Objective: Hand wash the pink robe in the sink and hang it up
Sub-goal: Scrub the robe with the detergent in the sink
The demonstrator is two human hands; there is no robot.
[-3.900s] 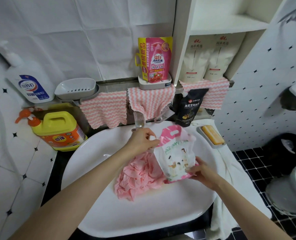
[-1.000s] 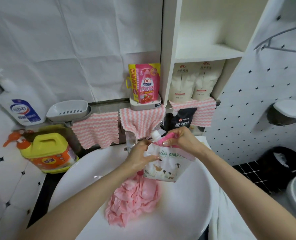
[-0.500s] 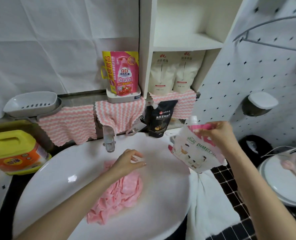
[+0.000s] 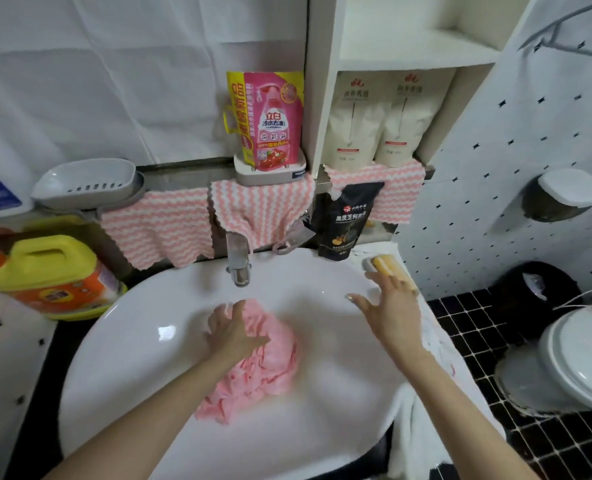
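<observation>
Faucet [image 4: 238, 261] behind pink robe [image 4: 270, 362] in sink [image 4: 142, 341]; soap bar [image 4: 386, 265] beside right hand [image 4: 391, 310], fingers spread, nothing held. Left hand [image 4: 233, 332] laid flat on pink robe.

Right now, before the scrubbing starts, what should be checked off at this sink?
1. Pink robe lies inside the sink: ok.
2. Left hand rests on the robe: ok.
3. Right hand free, fingers spread: ok.
4. Flow from the faucet: none shows, not ok.
5. Robe soaped: cannot tell.
</observation>
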